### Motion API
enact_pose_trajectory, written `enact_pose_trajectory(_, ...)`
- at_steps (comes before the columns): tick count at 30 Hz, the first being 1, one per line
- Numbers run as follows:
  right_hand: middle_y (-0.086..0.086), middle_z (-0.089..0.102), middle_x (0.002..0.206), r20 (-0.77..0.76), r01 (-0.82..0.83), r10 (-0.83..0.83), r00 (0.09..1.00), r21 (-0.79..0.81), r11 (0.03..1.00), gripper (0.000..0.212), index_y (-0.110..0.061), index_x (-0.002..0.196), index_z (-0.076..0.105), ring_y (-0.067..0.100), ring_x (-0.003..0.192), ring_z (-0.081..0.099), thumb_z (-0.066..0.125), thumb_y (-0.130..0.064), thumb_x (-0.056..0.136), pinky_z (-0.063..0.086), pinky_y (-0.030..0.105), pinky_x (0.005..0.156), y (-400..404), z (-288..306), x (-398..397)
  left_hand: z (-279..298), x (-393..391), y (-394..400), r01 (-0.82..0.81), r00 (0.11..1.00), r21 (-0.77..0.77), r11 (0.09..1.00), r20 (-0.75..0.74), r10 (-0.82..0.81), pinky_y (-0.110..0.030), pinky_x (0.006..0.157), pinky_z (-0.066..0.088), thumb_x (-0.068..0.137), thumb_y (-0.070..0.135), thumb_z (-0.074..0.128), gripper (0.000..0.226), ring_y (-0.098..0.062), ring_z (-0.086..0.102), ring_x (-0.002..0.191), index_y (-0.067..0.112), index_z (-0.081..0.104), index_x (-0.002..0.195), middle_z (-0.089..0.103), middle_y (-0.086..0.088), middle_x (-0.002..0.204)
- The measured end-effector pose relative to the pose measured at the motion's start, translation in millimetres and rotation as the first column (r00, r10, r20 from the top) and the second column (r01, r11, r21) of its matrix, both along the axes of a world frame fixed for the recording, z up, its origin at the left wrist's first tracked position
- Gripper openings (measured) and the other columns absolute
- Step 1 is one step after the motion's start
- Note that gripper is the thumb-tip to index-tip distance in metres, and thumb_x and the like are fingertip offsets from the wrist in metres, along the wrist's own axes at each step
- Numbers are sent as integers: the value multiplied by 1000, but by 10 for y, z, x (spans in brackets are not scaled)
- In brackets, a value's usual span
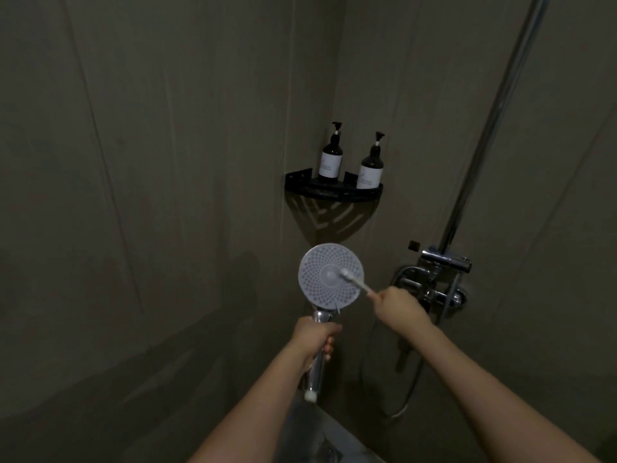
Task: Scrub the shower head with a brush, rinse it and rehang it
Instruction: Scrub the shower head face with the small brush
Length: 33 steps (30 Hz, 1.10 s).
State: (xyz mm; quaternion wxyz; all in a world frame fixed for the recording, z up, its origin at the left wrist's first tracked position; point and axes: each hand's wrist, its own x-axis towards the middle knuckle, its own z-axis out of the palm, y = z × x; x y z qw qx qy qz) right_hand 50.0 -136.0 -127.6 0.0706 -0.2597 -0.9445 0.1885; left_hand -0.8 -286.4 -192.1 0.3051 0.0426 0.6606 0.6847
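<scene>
Lower centre of frame: left hand (314, 339) grips shower head (330, 275) by its handle, face up. Right hand (395, 307) pinches brush (354, 280), bristles on faceplate. Scrubbing underway; rinse, rehang remain.

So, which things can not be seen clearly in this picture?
- Head view: bottle labels, too small and dark to read.
- Brush handle end, hidden inside the right hand.
- Shower head handle middle, covered by the left hand.
- Shower rail top, cut by the upper edge.
</scene>
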Motion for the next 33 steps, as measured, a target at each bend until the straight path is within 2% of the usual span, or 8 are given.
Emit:
enact_pose_trajectory(5, -4, 52, 61, -27, -122, 126, 992, 107, 987, 37, -18, 87, 66, 10, 52, 49, 38, -41, 95, 33, 23, 46, -78, -97, 29, 2, 4, 17, 18, 1000, -17, 1000, 21, -18, -17, 36, 34, 84, 5, 59, 21, -8, 36, 29, 12, 49, 68, 42, 0, 44)
enact_pose_trajectory(10, 22, 65, 107, 8, 153, -153, 988, -92, 984, 43, -1, 110, 62, 34, 98, 62, 36, -32, 98, 48, 36, 80, 290, -53, 95, 4, -1, 48, 15, 999, -11, 1000, 47, -15, -16, 37, 33, 83, 4, 59, 26, -7, 34, 27, 13, 45, 63, 40, 3, 37)
enact_pose_trajectory(15, 12, 69, 88, -68, -49, 56, 996, 108, 993, 40, -16, 100, 66, 29, 82, 66, 36, -42, 96, 52, 36, 69, -54, -276, 203, -1, -40, 65, 2, 998, -2, 1000, 69, -2, -14, 35, 31, 84, 4, 58, 28, -8, 33, 25, 12, 45, 61, 39, 4, 32)
enact_pose_trajectory(19, 24, 63, 113, 21, 123, -122, 992, -102, 987, 41, -1, 113, 62, 35, 105, 60, 36, -29, 99, 47, 35, 85, 268, -160, 198, -38, -8, 86, 31, 997, -21, 999, 78, -29, -15, 35, 32, 83, 5, 59, 26, -8, 33, 26, 13, 45, 62, 39, 4, 32)
enact_pose_trajectory(23, 17, 69, 94, 3, -92, 92, 996, -25, 995, 39, -9, 100, 67, 30, 87, 65, 39, -35, 97, 45, 30, 68, 2, -241, 233, -88, -21, 106, 39, 996, -34, 999, 81, -37, -14, 35, 32, 84, 5, 59, 26, -7, 33, 26, 12, 46, 62, 40, 4, 32)
enact_pose_trajectory(26, 19, 65, 108, 42, 16, -12, 999, -91, 996, 43, -5, 114, 62, 32, 101, 61, 33, -34, 100, 47, 32, 80, 75, -190, 242, -94, 9, 136, 68, 995, -51, 996, 77, -64, -15, 35, 33, 84, 5, 59, 25, -8, 34, 26, 12, 47, 64, 40, 3, 35)
enact_pose_trajectory(30, 9, 65, 81, -32, 24, -24, 999, -5, 1000, 40, -9, 103, 67, 25, 74, 62, 38, -37, 97, 44, 27, 60, 27, -156, 208, -132, 34, 161, 74, 995, -52, 996, 77, -70, -14, 34, 32, 83, 4, 59, 25, -7, 33, 25, 12, 46, 64, 40, 3, 34)
enact_pose_trajectory(33, 15, 67, 95, 46, 67, -66, 997, -4, 998, 41, -8, 103, 65, 29, 86, 64, 39, -38, 97, 44, 29, 66, 79, -182, 231, -124, 32, 170, 93, 994, -57, 994, 63, -89, -15, 34, 33, 83, 4, 59, 25, -8, 34, 26, 13, 46, 64, 40, 3, 34)
